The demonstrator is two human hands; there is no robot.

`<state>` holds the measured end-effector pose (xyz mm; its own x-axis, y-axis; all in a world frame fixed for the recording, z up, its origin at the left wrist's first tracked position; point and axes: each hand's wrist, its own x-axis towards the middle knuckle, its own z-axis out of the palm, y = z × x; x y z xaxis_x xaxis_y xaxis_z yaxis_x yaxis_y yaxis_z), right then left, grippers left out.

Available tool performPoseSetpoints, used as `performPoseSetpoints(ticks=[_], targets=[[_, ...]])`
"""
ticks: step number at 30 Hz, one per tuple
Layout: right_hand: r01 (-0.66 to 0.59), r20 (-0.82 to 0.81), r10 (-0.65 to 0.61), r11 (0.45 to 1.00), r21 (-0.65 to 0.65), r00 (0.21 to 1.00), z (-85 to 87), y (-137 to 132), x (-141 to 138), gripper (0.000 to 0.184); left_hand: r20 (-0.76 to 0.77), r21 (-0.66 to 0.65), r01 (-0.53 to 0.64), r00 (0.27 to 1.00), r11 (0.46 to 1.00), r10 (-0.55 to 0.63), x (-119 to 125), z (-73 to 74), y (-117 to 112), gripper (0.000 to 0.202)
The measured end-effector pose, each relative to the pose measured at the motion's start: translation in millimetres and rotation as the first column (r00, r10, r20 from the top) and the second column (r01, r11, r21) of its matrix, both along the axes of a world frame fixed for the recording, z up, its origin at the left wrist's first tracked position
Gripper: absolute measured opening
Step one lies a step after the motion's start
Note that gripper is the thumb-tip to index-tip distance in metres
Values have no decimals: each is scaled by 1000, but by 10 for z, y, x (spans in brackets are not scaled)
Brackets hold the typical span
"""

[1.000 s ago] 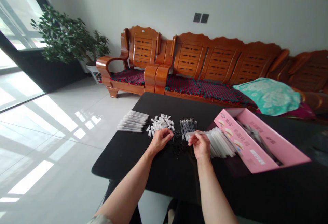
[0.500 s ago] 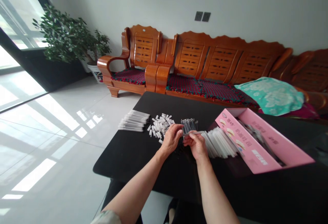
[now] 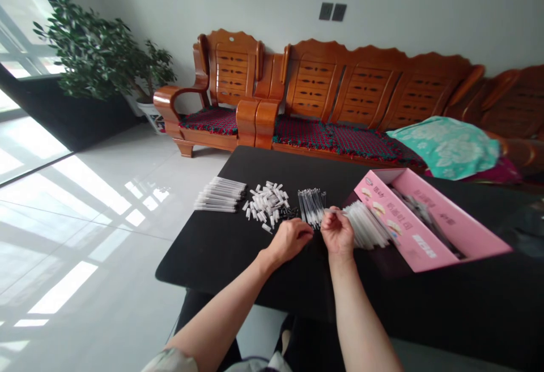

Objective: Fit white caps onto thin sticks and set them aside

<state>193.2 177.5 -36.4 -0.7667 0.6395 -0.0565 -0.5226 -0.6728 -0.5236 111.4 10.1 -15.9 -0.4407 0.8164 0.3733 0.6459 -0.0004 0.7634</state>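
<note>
My right hand [image 3: 339, 235] is closed, its fingers pinching a pale pen barrel [image 3: 332, 211] that is largely hidden by the hand. Just left of it, low over the black table, my left hand [image 3: 291, 239] is bent down with the fingertips together; whatever they pinch is hidden. Beyond the left hand lie small black pen parts [image 3: 289, 212] and a heap of white pen caps [image 3: 267, 201]. Dark-tipped ink refills [image 3: 312, 202] lie in a row behind the hands. A stack of clear whitish barrels [image 3: 366, 225] is right of the right hand.
Capped white pens [image 3: 219, 195] lie in a row at the table's left. A pink box [image 3: 408, 230] with grey contents stands at right on the black table [image 3: 212, 258]. Wooden sofas [image 3: 314, 88] line the wall behind, and a potted plant [image 3: 97, 54] stands far left.
The hands, together at the barrel before, are now apart. My left hand has dropped toward the table in front of the black parts; my right keeps the barrel, turned palm up. The view has shifted slightly.
</note>
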Motion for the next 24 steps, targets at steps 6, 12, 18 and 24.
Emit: performPoseSetpoints(ticks=[6, 12, 18, 24], targets=[[-7, 2, 7, 999, -33, 1000, -2, -11, 9, 10, -245, -306, 168, 937, 937, -248, 323, -117, 122, 17], [-80, 35, 79, 997, 16, 996, 28, -63, 19, 10, -95, -184, 126, 985, 975, -145, 208, -109, 111, 10], [5, 104, -15, 995, 96, 994, 91, -164, -41, 7, 627, 125, -36, 778, 992, -51, -330, 12, -16, 25], [-101, 86, 91, 988, 117, 992, 203, -394, -225, 10, 793, 299, -190, 595, 935, -133, -584, -109, -156, 36]])
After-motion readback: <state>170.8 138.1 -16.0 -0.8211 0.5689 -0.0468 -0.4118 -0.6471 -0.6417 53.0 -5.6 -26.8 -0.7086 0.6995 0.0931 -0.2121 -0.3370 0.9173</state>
